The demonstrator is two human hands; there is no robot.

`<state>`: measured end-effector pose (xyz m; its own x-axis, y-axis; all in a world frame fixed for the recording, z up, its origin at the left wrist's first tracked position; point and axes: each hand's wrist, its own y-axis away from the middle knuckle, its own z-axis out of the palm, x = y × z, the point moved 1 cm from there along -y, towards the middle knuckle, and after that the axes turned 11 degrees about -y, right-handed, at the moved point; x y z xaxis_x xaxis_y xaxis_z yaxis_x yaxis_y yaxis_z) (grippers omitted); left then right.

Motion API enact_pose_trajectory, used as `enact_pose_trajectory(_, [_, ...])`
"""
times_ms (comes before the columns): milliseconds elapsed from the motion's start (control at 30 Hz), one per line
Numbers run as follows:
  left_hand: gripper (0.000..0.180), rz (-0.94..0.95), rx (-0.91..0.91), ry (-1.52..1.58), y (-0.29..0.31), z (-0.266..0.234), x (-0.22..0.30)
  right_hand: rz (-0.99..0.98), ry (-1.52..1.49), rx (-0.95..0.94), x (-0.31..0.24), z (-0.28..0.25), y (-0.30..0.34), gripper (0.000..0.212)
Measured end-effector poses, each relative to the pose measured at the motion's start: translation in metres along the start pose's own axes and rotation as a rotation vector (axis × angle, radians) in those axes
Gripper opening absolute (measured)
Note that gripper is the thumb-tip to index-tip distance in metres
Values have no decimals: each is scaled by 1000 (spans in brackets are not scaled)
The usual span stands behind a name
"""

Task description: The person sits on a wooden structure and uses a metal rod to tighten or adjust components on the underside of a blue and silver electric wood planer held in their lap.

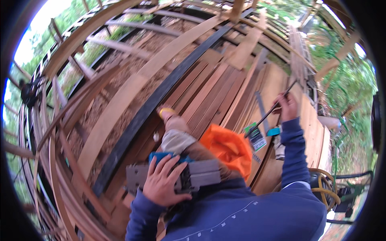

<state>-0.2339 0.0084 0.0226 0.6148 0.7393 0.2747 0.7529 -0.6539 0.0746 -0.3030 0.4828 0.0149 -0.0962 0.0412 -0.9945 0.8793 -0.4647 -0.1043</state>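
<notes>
A grey metal tool with a blue body, apparently an electric hand planer (pixel 205 173), lies across my lap with its flat plates up. Over its middle rests my left hand (pixel 165 180), fingers spread across it and thumb along the near side. My right hand (pixel 287 106), held out to the right above the boards, is closed round a long thin dark rod (pixel 265 116). The rod slants down toward a green and white package (pixel 255 138). Beside my lap is a bright orange cloth or bag (pixel 229 148).
Reddish-brown planks (pixel 213 96) lie side by side under me, with a dark beam (pixel 161 96) along their left. Near my right hand are a metal strip (pixel 262 106), a small blue object (pixel 274 131) and a whitish cloth item (pixel 279 148). Yellow and green cords (pixel 327 195) coil at right.
</notes>
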Motion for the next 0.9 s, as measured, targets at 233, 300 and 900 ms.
enact_pose_trajectory(233, [98, 71, 81, 76, 2, 3, -8, -234, -264, -537, -95, 107, 67, 30])
enact_pose_trajectory(300, [98, 49, 103, 74, 8, 8, -12, -243, -324, -644, -104, 139, 81, 30])
enact_pose_trajectory(900, [68, 42, 179, 73, 0, 25, -17, -169, -253, -727, -90, 199, 134, 21])
